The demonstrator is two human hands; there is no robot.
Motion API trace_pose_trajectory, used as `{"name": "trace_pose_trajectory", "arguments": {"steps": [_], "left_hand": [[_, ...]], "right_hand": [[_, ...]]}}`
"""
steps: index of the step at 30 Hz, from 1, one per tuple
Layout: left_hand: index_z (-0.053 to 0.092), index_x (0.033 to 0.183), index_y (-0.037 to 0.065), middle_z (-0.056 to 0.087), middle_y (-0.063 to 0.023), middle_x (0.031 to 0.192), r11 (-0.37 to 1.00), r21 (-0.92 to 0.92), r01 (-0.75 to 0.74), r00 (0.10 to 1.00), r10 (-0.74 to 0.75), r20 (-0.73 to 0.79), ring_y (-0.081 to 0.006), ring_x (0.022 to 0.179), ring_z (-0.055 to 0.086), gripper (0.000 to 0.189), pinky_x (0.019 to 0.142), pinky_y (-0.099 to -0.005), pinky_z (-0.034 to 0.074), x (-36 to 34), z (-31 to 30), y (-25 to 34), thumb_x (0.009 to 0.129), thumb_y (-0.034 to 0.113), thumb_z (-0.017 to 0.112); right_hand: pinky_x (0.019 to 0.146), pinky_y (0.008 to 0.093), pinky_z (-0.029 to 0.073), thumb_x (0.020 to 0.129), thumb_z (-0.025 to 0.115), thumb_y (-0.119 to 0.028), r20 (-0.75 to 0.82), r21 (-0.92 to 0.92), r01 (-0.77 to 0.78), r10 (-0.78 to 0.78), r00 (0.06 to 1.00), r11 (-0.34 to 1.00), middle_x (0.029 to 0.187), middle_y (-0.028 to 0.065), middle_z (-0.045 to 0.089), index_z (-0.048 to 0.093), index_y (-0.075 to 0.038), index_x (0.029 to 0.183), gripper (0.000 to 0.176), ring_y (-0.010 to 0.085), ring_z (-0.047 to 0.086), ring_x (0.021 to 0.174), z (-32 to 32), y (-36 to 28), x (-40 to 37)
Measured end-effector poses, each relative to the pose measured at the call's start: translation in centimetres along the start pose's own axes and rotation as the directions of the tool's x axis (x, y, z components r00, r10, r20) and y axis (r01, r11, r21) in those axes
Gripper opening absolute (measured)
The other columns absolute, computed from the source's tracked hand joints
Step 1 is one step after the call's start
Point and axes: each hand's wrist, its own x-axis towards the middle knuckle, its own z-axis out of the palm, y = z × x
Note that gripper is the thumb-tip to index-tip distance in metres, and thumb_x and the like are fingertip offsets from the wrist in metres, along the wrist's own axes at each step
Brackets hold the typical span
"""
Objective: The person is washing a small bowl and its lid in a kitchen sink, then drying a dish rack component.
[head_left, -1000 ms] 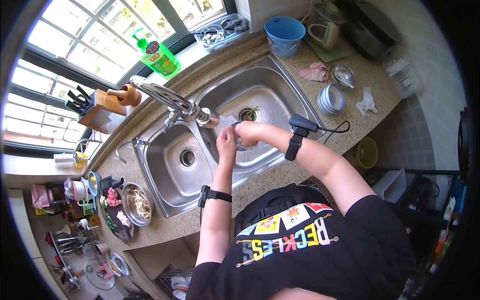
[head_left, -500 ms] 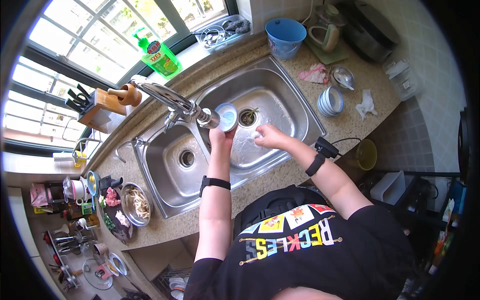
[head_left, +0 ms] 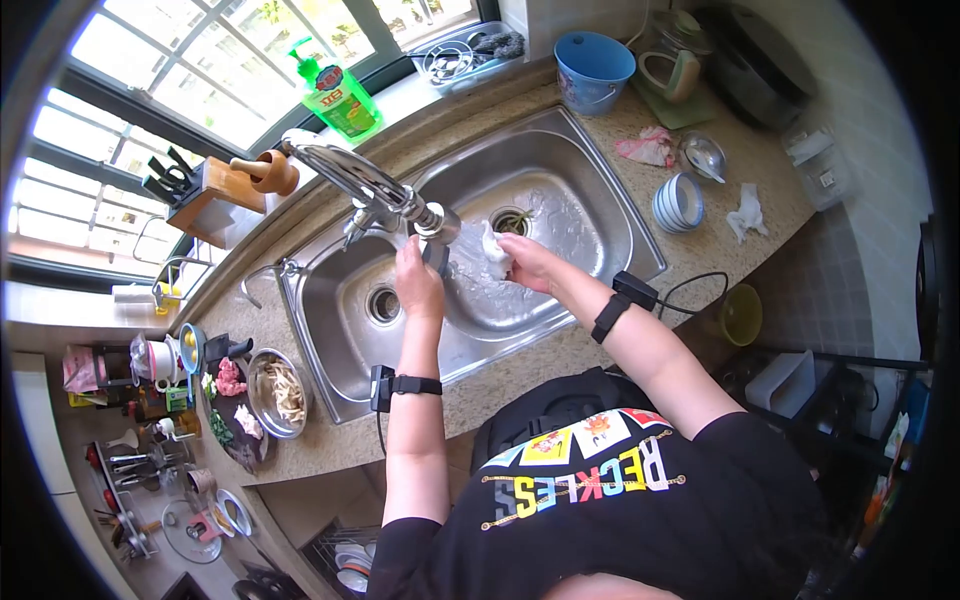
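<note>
Under the faucet [head_left: 437, 222] my left hand [head_left: 418, 280] is closed on a small bowl [head_left: 437, 258]. The bowl is turned nearly edge-on, in shadow and mostly hidden by the faucet head and my fingers. A wet, crumpled white cloth [head_left: 494, 254] is pinched in my right hand [head_left: 528, 262], just to the right of the faucet. Both hands are over the double steel sink [head_left: 590, 190], near the divider. Water splashes across the right basin, and green scraps [head_left: 524, 216] lie at its drain.
Stacked bowls [head_left: 678, 203], a white crumpled cloth [head_left: 745, 212], a pink cloth [head_left: 648, 148] and a blue bucket [head_left: 594, 75] stand right of the sink. Left of it are a metal bowl of pale strips [head_left: 283, 390] and a knife block [head_left: 215, 200]. Green soap bottle [head_left: 340, 100] behind.
The bowl has turned from face-up to nearly edge-on in my left hand, which has moved slightly left. My right hand has risen toward the faucet, and more of the white cloth shows.
</note>
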Motion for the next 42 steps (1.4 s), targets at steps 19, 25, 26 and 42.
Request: {"name": "trace_pose_trajectory", "arguments": {"steps": [19,25,26,42], "left_hand": [[0.058,0.096,0.005,0.057,-0.0175,0.092,0.986,-0.109,0.125,0.992,-0.126,-0.002,-0.0347,0.087,0.054,0.024,0.078,-0.0424,0.043,5.2,-3.4,-11.9,0.079,0.002,0.041],[0.058,0.098,0.005,0.057,-0.0180,0.090,0.995,0.059,0.080,0.994,-0.084,0.069,-0.0360,0.086,0.054,0.023,0.077,-0.0434,0.043,6.1,-3.7,-10.4,0.081,0.005,0.042],[0.058,0.098,0.005,0.056,-0.0182,0.090,0.994,0.092,0.063,0.995,-0.069,0.067,-0.0360,0.087,0.054,0.023,0.076,-0.0435,0.044,6.3,-3.7,-9.9,0.081,0.005,0.042],[0.060,0.095,0.008,0.059,-0.0081,0.090,0.808,-0.053,-0.587,0.808,0.581,-0.094,-0.0238,0.080,0.059,0.027,0.067,-0.0339,0.049,-0.2,-0.6,2.8,0.069,0.002,0.055]], "right_hand": [[0.068,0.0385,0.054,0.087,0.045,-0.013,0.081,0.524,-0.009,-0.040,0.996,0.852,0.101,0.0175,0.054,0.042,-0.005,0.107,0.021,0.0308,0.060,0.084,4.7,-2.1,1.9],[0.066,0.0381,0.054,0.086,0.047,-0.012,0.023,0.507,0.004,-0.018,1.000,0.862,0.099,0.0154,0.054,0.042,-0.008,0.106,0.021,0.0297,0.060,0.083,3.3,-0.9,1.6],[0.065,0.0375,0.054,0.086,0.049,-0.013,0.007,0.497,0.015,-0.022,1.000,0.868,0.098,0.0142,0.055,0.043,-0.009,0.105,0.020,0.0288,0.060,0.083,3.4,-0.8,1.5],[0.034,0.0159,0.027,0.090,0.049,-0.015,-0.220,0.337,-0.103,0.184,0.958,0.936,0.071,0.0025,0.048,0.051,-0.010,0.099,0.011,0.0078,0.037,0.049,-6.0,3.0,-3.7]]}}
